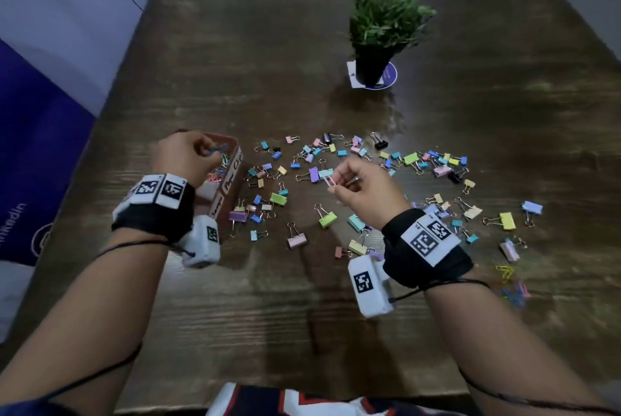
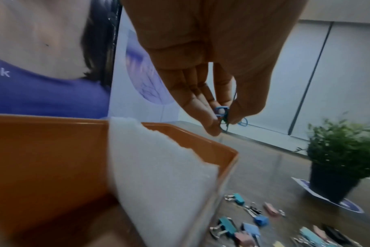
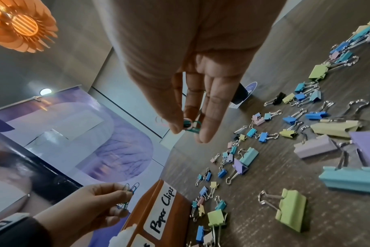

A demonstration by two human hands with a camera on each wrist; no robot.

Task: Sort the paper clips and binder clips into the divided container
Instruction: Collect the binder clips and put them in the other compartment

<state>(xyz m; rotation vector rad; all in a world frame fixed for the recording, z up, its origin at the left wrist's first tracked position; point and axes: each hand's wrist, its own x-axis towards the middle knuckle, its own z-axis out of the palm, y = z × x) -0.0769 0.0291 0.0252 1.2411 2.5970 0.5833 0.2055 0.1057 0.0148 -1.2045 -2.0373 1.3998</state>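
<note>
Left hand: pinches blue wire paper clips above orange plastic divided container. Right hand: pinches pink and green wire paper clips above scattered pastel metal binder clips.

A dark wooden tabletop carries an orange divided container at left, scattered pastel binder clips across the middle, loose paper clips at right, and a potted plant farther back
</note>
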